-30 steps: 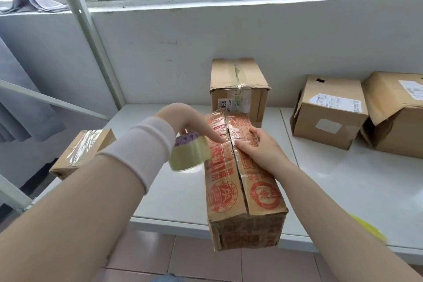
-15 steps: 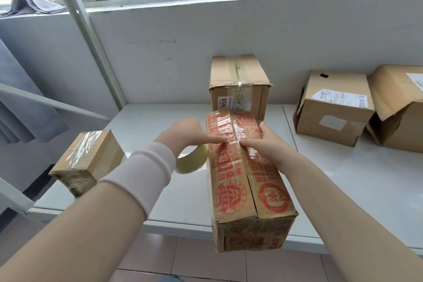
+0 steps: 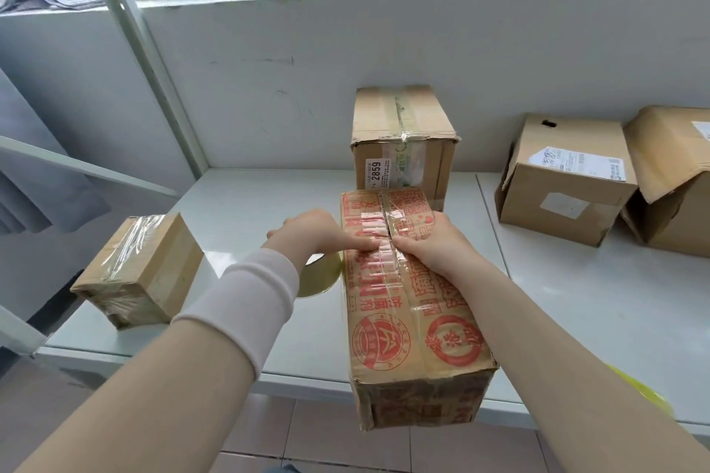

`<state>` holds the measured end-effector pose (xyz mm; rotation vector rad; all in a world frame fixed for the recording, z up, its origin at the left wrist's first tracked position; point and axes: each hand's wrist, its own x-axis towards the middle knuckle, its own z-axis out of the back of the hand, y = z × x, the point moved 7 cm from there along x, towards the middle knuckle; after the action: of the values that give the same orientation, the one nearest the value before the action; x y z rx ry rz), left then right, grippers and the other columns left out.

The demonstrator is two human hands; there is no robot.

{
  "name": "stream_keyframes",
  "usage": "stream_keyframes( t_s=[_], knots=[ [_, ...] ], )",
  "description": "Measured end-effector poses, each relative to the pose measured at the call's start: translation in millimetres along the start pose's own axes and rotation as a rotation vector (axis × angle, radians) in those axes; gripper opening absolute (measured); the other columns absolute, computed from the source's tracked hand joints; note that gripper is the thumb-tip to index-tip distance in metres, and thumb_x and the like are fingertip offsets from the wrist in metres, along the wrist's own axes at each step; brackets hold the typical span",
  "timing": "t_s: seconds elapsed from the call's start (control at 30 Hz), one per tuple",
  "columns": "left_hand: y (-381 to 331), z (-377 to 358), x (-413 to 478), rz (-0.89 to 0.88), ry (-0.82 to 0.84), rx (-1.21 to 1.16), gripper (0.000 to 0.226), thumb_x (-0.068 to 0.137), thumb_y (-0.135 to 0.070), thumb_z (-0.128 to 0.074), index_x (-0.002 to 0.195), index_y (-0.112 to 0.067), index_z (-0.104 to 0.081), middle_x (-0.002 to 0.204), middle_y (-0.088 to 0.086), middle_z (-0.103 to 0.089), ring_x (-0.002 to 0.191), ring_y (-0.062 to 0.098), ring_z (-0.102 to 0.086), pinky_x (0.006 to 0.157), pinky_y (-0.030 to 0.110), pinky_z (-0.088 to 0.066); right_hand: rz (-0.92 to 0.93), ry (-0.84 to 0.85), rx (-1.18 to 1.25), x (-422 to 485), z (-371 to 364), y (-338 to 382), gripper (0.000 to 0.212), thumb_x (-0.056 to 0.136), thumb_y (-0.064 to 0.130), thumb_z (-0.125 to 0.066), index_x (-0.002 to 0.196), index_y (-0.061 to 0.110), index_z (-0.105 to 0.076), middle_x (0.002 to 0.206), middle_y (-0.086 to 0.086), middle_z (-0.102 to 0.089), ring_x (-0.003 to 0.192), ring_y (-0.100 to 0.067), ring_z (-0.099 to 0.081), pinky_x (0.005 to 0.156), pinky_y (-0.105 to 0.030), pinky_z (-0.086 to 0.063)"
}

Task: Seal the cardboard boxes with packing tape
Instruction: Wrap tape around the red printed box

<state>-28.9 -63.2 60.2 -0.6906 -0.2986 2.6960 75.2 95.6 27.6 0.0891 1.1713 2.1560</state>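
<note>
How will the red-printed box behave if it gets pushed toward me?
The red-printed box overhangs the table edge, so a push would probably tip it off. Its glossy taped top looks slippery. The crumpled front corners suggest soft cardboard that may buckle when gripped.

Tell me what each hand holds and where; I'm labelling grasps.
The left hand holds the tape roll beneath its palm, the exact hold hidden; its fingers press on the printed box seam. The right hand only presses flat on the box top.
</note>
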Motion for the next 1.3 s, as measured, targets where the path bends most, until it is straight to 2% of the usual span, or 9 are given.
stream_keyframes(
  t_s=[0.1, 0.23, 0.37, 0.5, 0.6, 0.83, 0.93, 1.1, 1.3],
  knots=[
    [-2, 1, -3, 0.001, 0.071, -0.083, 0.087, 0.074, -0.074, -0.054, 0.134, -0.011, -0.046, 0.136, 0.009, -0.049, 0.116, 0.028, -0.050, 0.086, 0.035, -0.038, -0.007, 0.073, 0.066, -4, 2, 0, 0.094, 0.072, 0.057, -0.067, 0.144, 0.017, -0.021, 0.135, -0.002, -0.050, 0.114, -0.026, -0.055, 0.096, -0.044, -0.047],
    [-9, 2, -1, -0.007, 0.088, -0.111, 0.090, 0.076, -0.071, -0.054, 0.141, -0.012, -0.038, 0.143, 0.008, -0.044, 0.126, 0.029, -0.045, 0.085, 0.036, -0.036, -0.029, 0.189, 0.191, -20, 3, -9, 0.105, 0.079, 0.049, -0.065, 0.149, 0.023, 0.010, 0.142, -0.002, -0.041, 0.118, -0.025, -0.053, 0.097, -0.043, -0.047],
    [-13, -2, 6, -0.007, 0.067, -0.114, 0.087, 0.074, -0.075, -0.053, 0.135, -0.014, -0.045, 0.138, 0.007, -0.048, 0.124, 0.029, -0.046, 0.089, 0.034, -0.037, -0.015, 0.172, 0.276, -28, 5, -15, 0.103, 0.081, 0.040, -0.067, 0.149, 0.024, 0.008, 0.136, -0.002, -0.046, 0.114, -0.023, -0.055, 0.093, -0.040, -0.049],
    [-8, -6, 20, 0.035, 0.004, -0.055, 0.077, 0.057, -0.085, -0.059, 0.105, -0.025, -0.048, 0.126, 0.003, -0.054, 0.117, 0.030, -0.049, 0.103, 0.046, -0.036, 0.031, 0.073, 0.180, -27, 2, -12, 0.082, 0.081, 0.035, -0.069, 0.143, 0.022, -0.017, 0.130, -0.003, -0.052, 0.109, -0.024, -0.058, 0.092, -0.046, -0.050],
    [-6, -7, 22, 0.044, -0.012, -0.048, 0.075, 0.057, -0.084, -0.060, 0.101, -0.024, -0.048, 0.120, 0.003, -0.055, 0.116, 0.030, -0.050, 0.103, 0.047, -0.036, 0.048, 0.029, 0.110, -27, 2, -8, 0.075, 0.082, 0.035, -0.068, 0.139, 0.021, -0.022, 0.129, -0.003, -0.051, 0.111, -0.024, -0.056, 0.095, -0.045, -0.047],
    [-6, -8, 14, 0.045, -0.019, -0.105, 0.081, 0.051, -0.087, -0.059, 0.098, -0.022, -0.050, 0.120, 0.004, -0.058, 0.112, 0.030, -0.051, 0.101, 0.047, -0.038, 0.043, 0.032, 0.118, -33, 3, -6, 0.078, 0.083, 0.032, -0.068, 0.142, 0.021, -0.019, 0.132, -0.004, -0.051, 0.112, -0.024, -0.055, 0.096, -0.044, -0.047],
    [-9, -4, 7, 0.023, -0.024, -0.127, 0.080, 0.054, -0.088, -0.055, 0.100, -0.022, -0.050, 0.124, 0.004, -0.055, 0.116, 0.031, -0.050, 0.102, 0.046, -0.038, 0.006, 0.109, 0.251, -43, 8, -5, 0.095, 0.085, 0.038, -0.064, 0.149, 0.025, 0.005, 0.139, -0.003, -0.045, 0.115, -0.024, -0.055, 0.095, -0.044, -0.048],
    [-19, -2, -7, -0.034, 0.094, -0.112, 0.092, 0.072, -0.074, -0.056, 0.138, -0.010, -0.042, 0.139, 0.008, -0.047, 0.124, 0.029, -0.047, 0.088, 0.036, -0.037, -0.010, 0.210, 0.294, -64, 11, -13, 0.101, 0.084, 0.039, -0.064, 0.148, 0.027, 0.014, 0.138, 0.000, -0.045, 0.112, -0.018, -0.055, 0.078, -0.028, -0.050],
    [-13, -10, 5, -0.006, 0.058, 0.000, 0.080, 0.057, -0.078, -0.065, 0.110, -0.020, -0.051, 0.125, 0.006, -0.055, 0.117, 0.031, -0.050, 0.100, 0.042, -0.039, 0.072, 0.054, 0.154, -59, 5, -14, 0.094, 0.083, 0.029, -0.068, 0.148, 0.024, -0.001, 0.144, -0.002, -0.038, 0.124, -0.021, -0.047, 0.101, -0.042, -0.044]
  ],
)
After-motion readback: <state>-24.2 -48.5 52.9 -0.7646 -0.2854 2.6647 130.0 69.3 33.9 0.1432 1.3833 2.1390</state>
